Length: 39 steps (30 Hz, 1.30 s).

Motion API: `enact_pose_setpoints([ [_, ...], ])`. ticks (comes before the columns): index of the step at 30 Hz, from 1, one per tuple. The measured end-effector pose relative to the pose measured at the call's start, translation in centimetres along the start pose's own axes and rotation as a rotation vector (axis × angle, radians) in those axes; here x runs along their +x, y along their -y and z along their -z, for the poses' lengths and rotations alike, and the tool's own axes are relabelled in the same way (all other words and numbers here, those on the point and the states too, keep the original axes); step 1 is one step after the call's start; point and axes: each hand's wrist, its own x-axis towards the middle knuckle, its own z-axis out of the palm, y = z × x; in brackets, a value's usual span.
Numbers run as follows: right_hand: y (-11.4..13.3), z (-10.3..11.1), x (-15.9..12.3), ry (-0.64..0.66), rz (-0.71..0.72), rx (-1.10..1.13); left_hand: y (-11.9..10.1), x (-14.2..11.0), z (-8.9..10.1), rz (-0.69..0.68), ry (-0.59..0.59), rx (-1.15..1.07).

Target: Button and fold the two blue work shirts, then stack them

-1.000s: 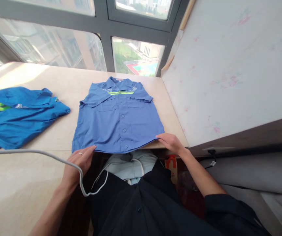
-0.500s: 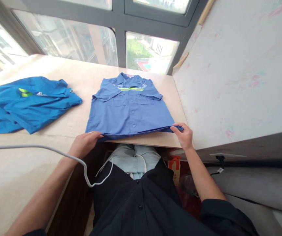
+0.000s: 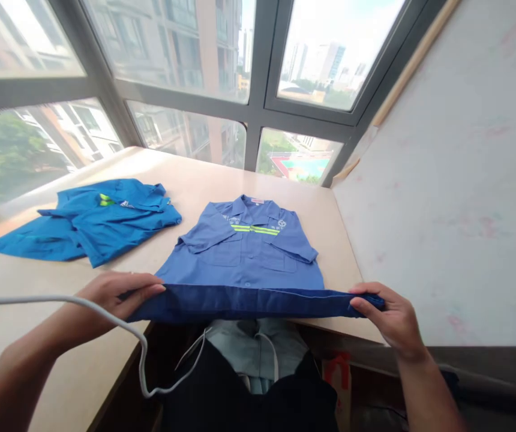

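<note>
With twelve set towards the window (image 3: 254, 120), the shirt (image 3: 246, 273) is laid front up at the centre of the clock, on the table (image 3: 186, 174); its collar (image 3: 235, 207) is turned to twelve and its hem (image 3: 258, 303) to six. At eight o'clock one end of the hem is gripped by the left hand (image 3: 114, 291), thumb and fingers clamped on the cloth. At four the other end is pinched by the right hand (image 3: 393, 315), its fingers likewise closed on cloth. Between them the darker lower band is held almost straight, above the table's near edge. A brighter blue garment (image 3: 105, 222) is left rumpled between nine and ten. The left forearm is crossed by a white cable (image 3: 28, 299), which is looped down towards seven. An orange-topped bag (image 3: 338, 384) is partly seen at five
</note>
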Motion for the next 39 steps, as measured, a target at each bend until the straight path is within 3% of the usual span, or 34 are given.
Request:
enact_pose_setpoints([
  [4,0.3,-0.2,3.1,-0.007,0.031,-0.004,0.7,2.6,1.8,-0.024,0.007,-0.062],
  [8,-0.3,-1.7,8.2,-0.072,0.005,-0.022,1.4,9.0,1.8,0.042,-0.001,0.028],
  [13,-1.4,-4.4,14.8,-0.092,-0.021,-0.098,3.7,17.3,-0.3,0.057,0.079,0.154],
  [18,-3.3,-6.5,20.7,-0.072,-0.007,-0.117,7.5,23.5,-2.6,0.038,0.165,0.248],
  [22,-6.2,-7.7,25.7,-0.06,-0.036,-0.042,10.3,27.9,-4.0,-0.01,0.183,0.278],
  [26,-10.6,-9.6,30.3,-0.08,-0.137,0.049,12.8,31.9,-6.3,0.023,0.125,0.288],
  [30,-15.4,-13.0,33.1,-0.01,-0.25,0.033,15.3,34.4,-10.7,0.129,0.182,0.266],
  [34,-19.2,-15.7,33.2,0.045,-0.306,-0.007,17.4,34.7,-14.8,0.198,0.242,0.236],
  [39,-21.1,-15.8,32.2,0.02,-0.275,-0.007,18.8,34.1,-16.4,0.223,0.192,0.198],
])
